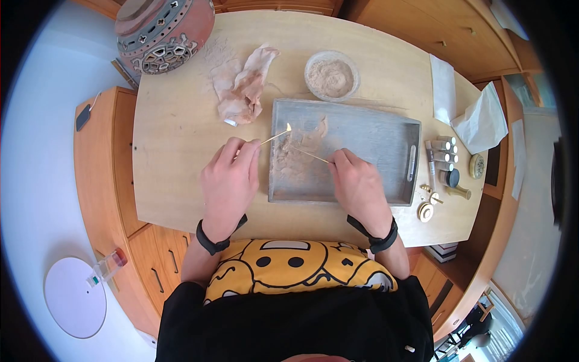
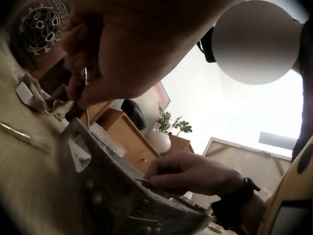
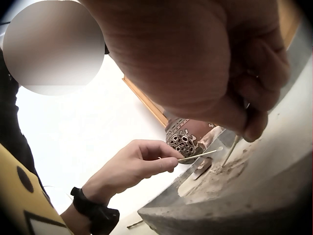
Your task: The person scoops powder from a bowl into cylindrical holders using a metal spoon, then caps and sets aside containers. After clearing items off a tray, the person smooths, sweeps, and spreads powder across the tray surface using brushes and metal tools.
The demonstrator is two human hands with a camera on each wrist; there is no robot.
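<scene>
The left hand [image 1: 232,175] pinches a thin stick [image 1: 274,137] whose pale, flame-like tip is over the left part of the grey tray [image 1: 374,111]. Between the fingertips of the right hand [image 1: 360,186] is a second thin stick [image 1: 312,156], its far end at the brown powder [image 1: 295,158] in the tray. In the right wrist view that stick [image 3: 230,152] slants down to the powder [image 3: 234,171], and the other hand [image 3: 132,164] holds its stick [image 3: 198,156] level beside it. Whether the left stick's tip is burning, I cannot tell for certain.
Behind the tray stand a bowl of powder [image 1: 330,75] and a crumpled stained cloth [image 1: 244,87]. A pierced pottery vessel [image 1: 166,33] is at the back left. Small jars [image 1: 445,157], brass pieces [image 1: 426,212] and a white bag [image 1: 482,123] lie on the right.
</scene>
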